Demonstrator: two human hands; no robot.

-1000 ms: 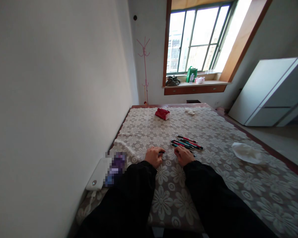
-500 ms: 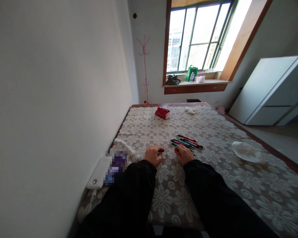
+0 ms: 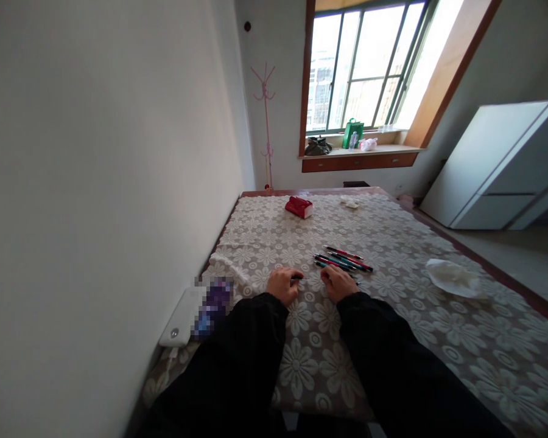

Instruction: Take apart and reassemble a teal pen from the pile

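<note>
My left hand (image 3: 283,285) is closed in a pinch around a short dark pen (image 3: 296,278), low over the tablecloth. A thin pale rod (image 3: 311,279) runs from that pen across the gap to my right hand (image 3: 338,284). The fingertips of my right hand are closed at the rod's other end; the fingers hide most of what they grip. Past the right hand a small dark tip (image 3: 358,283) shows, and I cannot tell whether it is held. Several slim pens (image 3: 342,261) with black, red and green barrels lie just beyond the right hand.
A flowered cloth (image 3: 296,362) covers the table. At left, by the wall, lie a white power bank (image 3: 181,322) with a cable and a blurred-out purple item (image 3: 214,307). Farther off sit a red tissue pack (image 3: 298,207), crumpled tissue (image 3: 349,203) and a white sheet (image 3: 454,278).
</note>
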